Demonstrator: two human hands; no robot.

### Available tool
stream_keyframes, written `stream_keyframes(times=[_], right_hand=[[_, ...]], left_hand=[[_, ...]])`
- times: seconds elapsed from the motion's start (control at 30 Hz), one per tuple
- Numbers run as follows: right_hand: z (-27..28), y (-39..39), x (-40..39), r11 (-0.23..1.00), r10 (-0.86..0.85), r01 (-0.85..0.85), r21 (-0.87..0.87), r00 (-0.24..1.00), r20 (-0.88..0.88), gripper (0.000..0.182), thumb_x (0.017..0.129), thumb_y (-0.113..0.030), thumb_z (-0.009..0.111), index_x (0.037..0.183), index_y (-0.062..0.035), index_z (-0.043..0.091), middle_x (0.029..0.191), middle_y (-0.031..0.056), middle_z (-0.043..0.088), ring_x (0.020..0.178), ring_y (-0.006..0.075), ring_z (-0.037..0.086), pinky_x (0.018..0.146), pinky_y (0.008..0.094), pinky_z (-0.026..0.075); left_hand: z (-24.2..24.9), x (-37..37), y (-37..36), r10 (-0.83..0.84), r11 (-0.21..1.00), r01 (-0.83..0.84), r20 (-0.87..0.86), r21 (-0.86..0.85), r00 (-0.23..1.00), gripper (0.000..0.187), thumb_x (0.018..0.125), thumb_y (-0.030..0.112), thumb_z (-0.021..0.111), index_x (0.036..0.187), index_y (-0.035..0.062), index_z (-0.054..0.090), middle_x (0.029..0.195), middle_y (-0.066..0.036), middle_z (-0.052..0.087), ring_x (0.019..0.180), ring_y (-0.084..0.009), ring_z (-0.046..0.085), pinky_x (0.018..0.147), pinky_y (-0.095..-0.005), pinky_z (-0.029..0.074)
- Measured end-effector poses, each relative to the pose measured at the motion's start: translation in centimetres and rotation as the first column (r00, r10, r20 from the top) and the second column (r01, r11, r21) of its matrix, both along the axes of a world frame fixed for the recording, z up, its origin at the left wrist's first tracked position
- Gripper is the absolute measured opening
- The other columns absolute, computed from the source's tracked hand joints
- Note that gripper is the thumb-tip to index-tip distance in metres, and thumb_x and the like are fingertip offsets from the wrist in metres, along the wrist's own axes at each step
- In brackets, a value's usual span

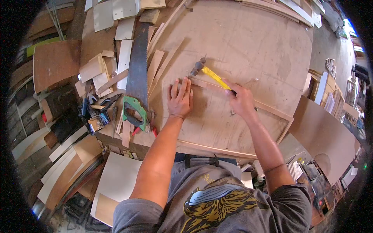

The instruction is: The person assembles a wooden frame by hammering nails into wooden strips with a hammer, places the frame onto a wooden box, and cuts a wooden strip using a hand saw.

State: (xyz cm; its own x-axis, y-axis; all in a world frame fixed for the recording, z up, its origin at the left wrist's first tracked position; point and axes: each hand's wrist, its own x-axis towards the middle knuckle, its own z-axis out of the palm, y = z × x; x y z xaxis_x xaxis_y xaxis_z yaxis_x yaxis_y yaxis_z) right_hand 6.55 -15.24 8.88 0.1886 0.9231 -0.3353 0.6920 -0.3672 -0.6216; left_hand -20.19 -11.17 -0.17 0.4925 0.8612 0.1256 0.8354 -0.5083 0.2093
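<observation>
My right hand point(241, 100) is wrapped around the yellow handle of a hammer point(212, 75). The hammer's dark metal head hangs above the plywood sheet point(252, 42), just beyond my left fingertips. Fingers stretched out, my left hand point(180, 100) presses down by the left end of a thin wooden strip point(268, 108). That strip runs across the sheet to the right, passing below my right hand. At its right end it meets a short side strip point(284, 131), and another strip point(217, 149) lies along the near edge.
Left of my hand lies a handsaw point(136, 73) with a green handle, blade pointing away. Wood offcuts point(93, 70) are heaped beyond it. A box of small tools point(99, 120) sits at the left corner. Long strips point(276, 9) line the far edge. Boards point(326, 132) lean at right.
</observation>
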Motion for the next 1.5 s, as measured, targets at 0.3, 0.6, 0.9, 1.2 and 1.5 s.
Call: stream_keyframes(times=[0.3, 0.6, 0.9, 1.2, 1.5], right_hand=[[0.5, 0.2, -0.1, 0.999, -0.002, 0.002, 0.048, 1.0, -0.001, 0.048, 0.097, -0.014, 0.07, 0.143, -0.0262, 0.066, 0.09, 0.0124, 0.069, 0.076, 0.0309, 0.068, 0.07, 0.0423, 0.053], [0.9, 0.4, -0.2, 0.999, -0.015, 0.015, -0.037, 1.0, -0.005, 0.044, 0.097, -0.018, 0.07, 0.14, -0.0241, 0.068, 0.097, 0.0147, 0.072, 0.085, 0.0362, 0.071, 0.074, 0.0482, 0.055], [0.2, 0.2, -0.1, 0.999, 0.04, -0.041, 0.028, 0.999, 0.017, 0.047, 0.097, -0.015, 0.069, 0.143, -0.0246, 0.066, 0.094, 0.0134, 0.071, 0.079, 0.0335, 0.07, 0.071, 0.0447, 0.054], [0.4, 0.4, -0.2, 0.998, 0.032, -0.033, 0.049, 0.999, 0.029, 0.048, 0.096, -0.013, 0.069, 0.143, -0.0249, 0.066, 0.098, 0.0137, 0.072, 0.082, 0.0333, 0.071, 0.073, 0.0439, 0.056], [0.2, 0.4, -0.2, 0.999, 0.027, -0.027, 0.023, 0.999, 0.018, 0.046, 0.097, -0.014, 0.068, 0.142, -0.0245, 0.067, 0.094, 0.0144, 0.071, 0.081, 0.0345, 0.071, 0.072, 0.0445, 0.055]], left_hand=[[0.1, 0.0, 0.0, -0.007, 1.0, 0.007, -0.01, 0.001, 1.0, 0.05, 0.102, 0.031, 0.057, 0.148, 0.0146, 0.062, 0.164, 0.003, 0.045, 0.149, -0.0296, 0.04, 0.121, -0.056, 0.032], [0.1, 0.1, 0.0, 0.002, 1.0, -0.002, 0.012, 0.012, 1.0, 0.05, 0.101, 0.031, 0.058, 0.148, 0.014, 0.062, 0.164, 0.003, 0.045, 0.149, -0.0291, 0.039, 0.121, -0.0553, 0.033], [0.1, 0.1, 0.1, -0.005, 0.999, 0.005, 0.003, 0.032, 1.0, 0.048, 0.101, 0.031, 0.058, 0.146, 0.0133, 0.064, 0.164, 0.003, 0.045, 0.149, -0.0295, 0.04, 0.12, -0.0558, 0.034], [0.0, 0.1, 0.0, -0.004, 1.0, 0.004, 0.004, 0.01, 1.0, 0.048, 0.101, 0.03, 0.059, 0.146, 0.0132, 0.064, 0.163, 0.002, 0.046, 0.149, -0.0297, 0.04, 0.12, -0.0558, 0.033], [0.0, 0.0, 0.0, -0.004, 1.0, 0.004, 0.006, 0.023, 1.0, 0.049, 0.101, 0.031, 0.059, 0.147, 0.0133, 0.064, 0.164, 0.002, 0.045, 0.151, -0.0291, 0.038, 0.12, -0.0563, 0.032]])
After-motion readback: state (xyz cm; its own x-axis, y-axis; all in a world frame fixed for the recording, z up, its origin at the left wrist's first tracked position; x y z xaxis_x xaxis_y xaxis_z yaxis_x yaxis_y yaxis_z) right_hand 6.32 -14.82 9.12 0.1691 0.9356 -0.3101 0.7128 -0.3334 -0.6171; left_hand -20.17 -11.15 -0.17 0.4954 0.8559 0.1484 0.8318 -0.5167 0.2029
